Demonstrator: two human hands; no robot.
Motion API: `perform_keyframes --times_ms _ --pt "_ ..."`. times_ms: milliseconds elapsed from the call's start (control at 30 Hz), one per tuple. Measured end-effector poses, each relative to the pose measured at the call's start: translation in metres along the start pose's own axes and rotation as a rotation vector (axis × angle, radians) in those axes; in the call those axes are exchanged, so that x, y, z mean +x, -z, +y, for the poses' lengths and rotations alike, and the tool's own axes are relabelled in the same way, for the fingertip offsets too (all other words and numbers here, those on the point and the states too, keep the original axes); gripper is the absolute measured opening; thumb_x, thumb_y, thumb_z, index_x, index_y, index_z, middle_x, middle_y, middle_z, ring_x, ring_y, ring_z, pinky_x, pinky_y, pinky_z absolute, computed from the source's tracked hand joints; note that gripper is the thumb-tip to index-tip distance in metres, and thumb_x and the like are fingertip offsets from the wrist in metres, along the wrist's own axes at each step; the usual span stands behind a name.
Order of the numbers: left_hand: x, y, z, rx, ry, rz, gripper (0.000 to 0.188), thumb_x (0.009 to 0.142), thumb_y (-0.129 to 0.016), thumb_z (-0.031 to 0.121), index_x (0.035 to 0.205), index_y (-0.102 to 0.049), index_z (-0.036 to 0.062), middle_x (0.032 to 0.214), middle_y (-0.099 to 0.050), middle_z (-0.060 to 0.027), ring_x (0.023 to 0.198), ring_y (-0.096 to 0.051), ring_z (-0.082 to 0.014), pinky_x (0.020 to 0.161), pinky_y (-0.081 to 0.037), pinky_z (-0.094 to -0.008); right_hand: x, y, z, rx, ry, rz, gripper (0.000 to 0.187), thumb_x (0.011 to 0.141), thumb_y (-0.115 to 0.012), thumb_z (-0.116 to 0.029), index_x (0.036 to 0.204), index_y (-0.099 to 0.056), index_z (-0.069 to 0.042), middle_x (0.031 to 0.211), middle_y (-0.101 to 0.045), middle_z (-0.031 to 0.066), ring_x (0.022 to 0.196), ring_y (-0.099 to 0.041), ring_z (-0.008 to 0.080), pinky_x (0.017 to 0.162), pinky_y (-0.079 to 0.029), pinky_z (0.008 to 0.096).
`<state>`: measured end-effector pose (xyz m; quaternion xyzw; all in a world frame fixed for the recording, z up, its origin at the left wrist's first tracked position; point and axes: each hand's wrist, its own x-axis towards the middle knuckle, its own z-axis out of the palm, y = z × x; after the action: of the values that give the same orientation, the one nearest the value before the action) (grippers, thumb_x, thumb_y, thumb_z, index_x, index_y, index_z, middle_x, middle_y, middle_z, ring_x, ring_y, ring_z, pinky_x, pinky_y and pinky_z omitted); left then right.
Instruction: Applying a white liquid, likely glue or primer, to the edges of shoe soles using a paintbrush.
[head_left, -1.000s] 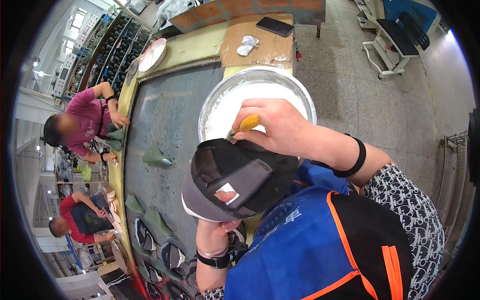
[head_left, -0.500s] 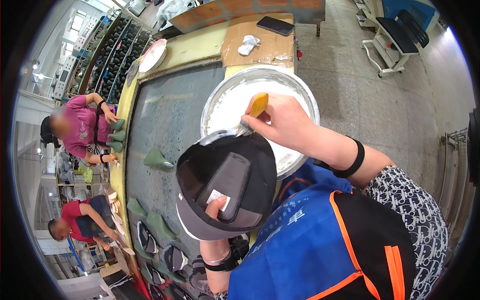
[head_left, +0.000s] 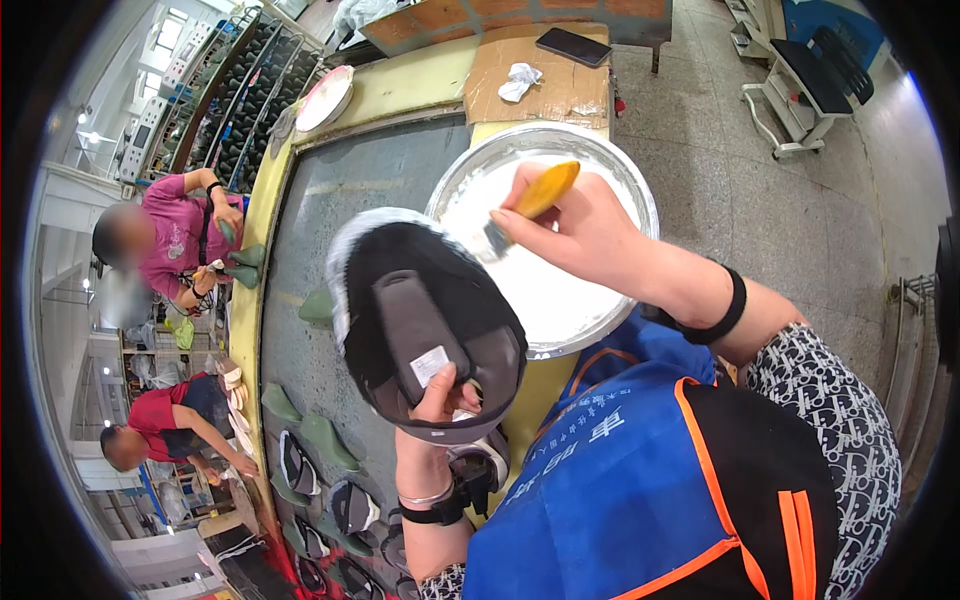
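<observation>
My left hand [head_left: 440, 398] is closed around the lower end of a dark shoe upper [head_left: 492, 345], thumb inside by its grey tongue [head_left: 408, 300] and a small white label. Along the far left, the upper's rim is coated white. In my right hand [head_left: 590, 235] is a brush [head_left: 550, 192] with a yellow wooden handle, held between thumb and fingers. Its bristles point down over the white paste [head_left: 550, 305] in a metal basin [head_left: 643, 185], apart from the upper. Whether the bristles touch the paste is unclear.
Green shoe lasts [head_left: 325, 442] and several shoe uppers [head_left: 350, 508] lie on the grey tabletop [head_left: 370, 180]. Behind the basin, a cardboard sheet [head_left: 490, 80] carries a phone [head_left: 573, 46] and crumpled tissue [head_left: 519, 82]. Two people work across the table at left, one handling green lasts.
The brush has left the upper's rim and is now over the basin's paste. My left hand has turned the upper, so more of its white-coated edge shows.
</observation>
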<state>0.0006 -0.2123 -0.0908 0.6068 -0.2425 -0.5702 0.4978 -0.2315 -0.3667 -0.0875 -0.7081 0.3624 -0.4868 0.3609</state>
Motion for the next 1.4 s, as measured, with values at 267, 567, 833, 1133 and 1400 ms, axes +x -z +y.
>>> perform_keyframes --times_ms 267,567,833,1133,1400 --pt "-0.001 -0.009 0.003 0.101 0.192 0.059 0.025 0.093 -0.062 0.015 0.110 -0.060 -0.0033 0.083 -0.069 -0.0191 0.065 -0.068 -0.0177 0.054 -0.055 -0.0251 0.013 -0.007 0.011 -0.087 0.058 0.033 0.018 0.085 -0.065 -0.016 0.079 -0.056 -0.001 0.063 -0.060 0.0101 0.055 -0.059 0.0196 0.053 -0.046 0.0304" --pt "0.028 -0.015 -0.003 0.185 -0.132 0.033 0.028 0.098 -0.055 0.019 0.118 -0.055 -0.0003 0.090 -0.069 -0.0169 0.069 -0.069 -0.0194 0.056 -0.057 -0.0254 -0.018 0.005 0.001 -0.157 0.048 -0.158 0.023 0.084 -0.070 -0.023 0.077 -0.057 -0.005 0.059 -0.057 0.0071 0.053 -0.057 0.0199 0.053 -0.045 0.0318" --pt "0.048 -0.019 -0.011 0.535 -0.736 0.171 0.033 0.104 -0.038 0.023 0.120 -0.049 -0.0031 0.107 -0.061 -0.0142 0.094 -0.066 -0.0214 0.080 -0.056 -0.0355 -0.010 0.000 -0.011 -0.327 -0.033 -0.343 0.032 0.084 -0.070 -0.035 0.077 -0.055 -0.007 0.062 -0.061 0.0079 0.060 -0.062 0.0282 0.056 -0.047 0.0371" --pt "0.046 -0.025 0.015 0.698 -0.974 0.144 0.041 0.104 -0.032 0.034 0.123 -0.045 -0.0002 0.124 -0.053 -0.0180 0.111 -0.057 -0.0289 0.104 -0.043 -0.0435 0.000 -0.004 -0.014 -0.060 0.187 -0.121 0.033 0.081 -0.076 -0.031 0.073 -0.055 -0.006 0.059 -0.057 0.0058 0.055 -0.058 0.0237 0.053 -0.045 0.0324" --pt "0.068 -0.012 0.025 0.677 -1.250 0.338 0.040 0.103 -0.035 0.032 0.126 -0.042 0.0001 0.126 -0.051 -0.0201 0.111 -0.057 -0.0297 0.103 -0.044 -0.0430 0.002 0.006 -0.011 0.285 -0.260 -0.400 0.031 0.085 -0.073 -0.027 0.074 -0.060 -0.002 0.063 -0.063 0.0051 0.057 -0.061 0.0128 0.054 -0.048 0.0282"
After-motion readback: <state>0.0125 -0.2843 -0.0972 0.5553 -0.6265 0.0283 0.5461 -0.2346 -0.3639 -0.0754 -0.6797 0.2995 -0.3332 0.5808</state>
